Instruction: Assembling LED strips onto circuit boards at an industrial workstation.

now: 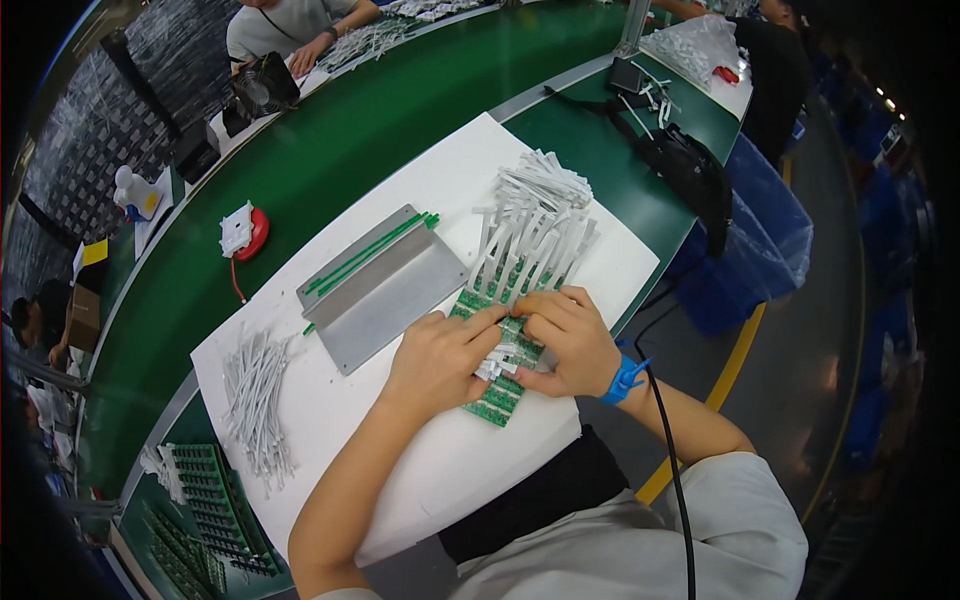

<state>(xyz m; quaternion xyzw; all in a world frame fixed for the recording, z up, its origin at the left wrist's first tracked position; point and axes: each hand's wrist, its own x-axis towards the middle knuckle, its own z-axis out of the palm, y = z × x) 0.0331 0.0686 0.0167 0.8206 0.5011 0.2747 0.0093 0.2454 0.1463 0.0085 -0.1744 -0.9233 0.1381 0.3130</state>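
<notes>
A green circuit board panel (490,411) lies on the white work sheet, with a row of white flat cables (530,248) standing up from its far part. My left hand (440,362) rests over the panel's left side, fingers curled and fingertips pressed together. From the right, my right hand (568,338) bends its fingers over the panel, pinching near the foot of a white flat cable. The fingertips of both hands nearly meet there and hide the exact contact. Small white connector ends (497,362) show between my hands. A blue wristband (625,380) circles my right wrist.
A grey metal angle plate (395,300) holds green strips (370,255). Thin white cables (258,405) lie left; more white cables (545,180) sit beyond the panel. Black-studded green boards (208,500) stand lower left. A black cord (683,500) crosses my right forearm. A person (290,35) works opposite.
</notes>
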